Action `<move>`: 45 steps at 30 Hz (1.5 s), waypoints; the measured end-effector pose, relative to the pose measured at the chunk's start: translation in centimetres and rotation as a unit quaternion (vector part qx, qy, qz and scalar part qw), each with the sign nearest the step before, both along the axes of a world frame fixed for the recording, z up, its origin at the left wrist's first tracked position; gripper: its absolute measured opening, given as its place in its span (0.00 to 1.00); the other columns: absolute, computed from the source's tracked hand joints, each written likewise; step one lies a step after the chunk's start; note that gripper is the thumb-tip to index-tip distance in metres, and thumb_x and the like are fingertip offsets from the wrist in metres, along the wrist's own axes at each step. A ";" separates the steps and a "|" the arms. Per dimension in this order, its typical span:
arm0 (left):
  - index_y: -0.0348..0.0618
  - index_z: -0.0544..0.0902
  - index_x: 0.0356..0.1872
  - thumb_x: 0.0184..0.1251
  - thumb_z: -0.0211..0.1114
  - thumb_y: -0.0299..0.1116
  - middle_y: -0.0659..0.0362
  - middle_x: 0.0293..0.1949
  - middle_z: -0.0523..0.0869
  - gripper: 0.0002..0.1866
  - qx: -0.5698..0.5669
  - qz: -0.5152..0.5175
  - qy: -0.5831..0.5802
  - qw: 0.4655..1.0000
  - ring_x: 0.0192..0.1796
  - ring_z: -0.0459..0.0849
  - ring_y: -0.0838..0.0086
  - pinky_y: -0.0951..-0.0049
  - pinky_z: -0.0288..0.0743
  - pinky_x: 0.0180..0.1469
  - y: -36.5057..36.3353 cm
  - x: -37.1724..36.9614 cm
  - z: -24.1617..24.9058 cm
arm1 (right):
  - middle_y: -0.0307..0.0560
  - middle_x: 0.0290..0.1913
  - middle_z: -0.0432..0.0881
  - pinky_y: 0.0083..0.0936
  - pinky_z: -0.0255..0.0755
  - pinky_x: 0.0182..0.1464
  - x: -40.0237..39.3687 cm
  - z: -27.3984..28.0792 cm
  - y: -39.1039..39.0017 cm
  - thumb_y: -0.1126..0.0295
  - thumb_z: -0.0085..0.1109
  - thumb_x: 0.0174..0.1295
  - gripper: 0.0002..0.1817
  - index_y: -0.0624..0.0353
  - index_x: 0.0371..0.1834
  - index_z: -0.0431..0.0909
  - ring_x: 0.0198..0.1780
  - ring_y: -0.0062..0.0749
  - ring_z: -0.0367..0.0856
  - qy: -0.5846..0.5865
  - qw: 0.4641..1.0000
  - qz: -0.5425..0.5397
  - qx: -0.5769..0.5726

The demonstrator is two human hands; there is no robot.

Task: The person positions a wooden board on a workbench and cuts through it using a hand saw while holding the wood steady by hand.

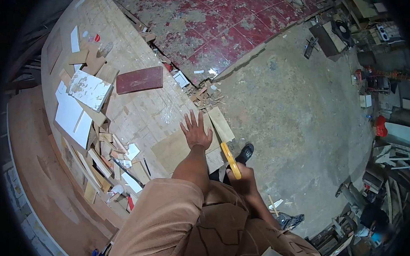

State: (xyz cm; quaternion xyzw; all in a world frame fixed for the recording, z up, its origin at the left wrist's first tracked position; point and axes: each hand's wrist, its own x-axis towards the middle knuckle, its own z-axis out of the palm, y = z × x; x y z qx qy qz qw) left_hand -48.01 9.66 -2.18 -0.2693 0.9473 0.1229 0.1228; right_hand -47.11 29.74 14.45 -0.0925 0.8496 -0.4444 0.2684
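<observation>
A scrap-littered counter (136, 112) is seen; a board (178, 149) gets pinned by the flat, open left hand (196, 130), the saw (228, 156) gripped in the right hand (243, 176).

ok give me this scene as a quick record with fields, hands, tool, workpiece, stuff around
left hand: flat, fingers spread, pressing on the plywood piece
right hand: closed on the yellow handle of a handsaw
saw blade: lies along the piece's edge, beside a narrow strip that overhangs the bench
workbench: large wooden top, scratched
on bench: red-brown board, white panel offcuts, small wood scraps
floor: concrete, with a worn red tiled area
foot: dark shoe below the saw
</observation>
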 end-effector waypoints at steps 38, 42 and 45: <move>0.55 0.49 0.84 0.67 0.56 0.52 0.48 0.84 0.41 0.45 0.013 0.007 -0.015 1.000 0.85 0.37 0.45 0.34 0.30 0.79 -0.3 0.2 0.0 | 0.51 0.22 0.77 0.34 0.69 0.30 -3.1 -1.2 -0.7 0.67 0.65 0.63 0.12 0.64 0.30 0.77 0.24 0.31 0.74 -0.046 0.999 0.022 0.008; 0.56 0.50 0.84 0.66 0.56 0.52 0.49 0.84 0.41 0.46 0.000 -0.001 -0.009 1.000 0.85 0.37 0.46 0.34 0.29 0.79 -0.3 -0.2 -0.1 | 0.62 0.28 0.82 0.42 0.75 0.34 -2.0 1.2 -0.5 0.66 0.65 0.61 0.12 0.65 0.33 0.78 0.31 0.55 0.85 -0.099 0.994 0.019 0.051; 0.55 0.49 0.84 0.67 0.55 0.52 0.48 0.84 0.41 0.45 0.019 0.001 -0.005 1.000 0.85 0.37 0.46 0.33 0.29 0.79 -0.5 0.0 0.0 | 0.61 0.26 0.81 0.41 0.75 0.33 -0.5 5.4 1.5 0.67 0.66 0.61 0.12 0.65 0.32 0.78 0.30 0.54 0.86 -0.047 0.998 0.016 0.030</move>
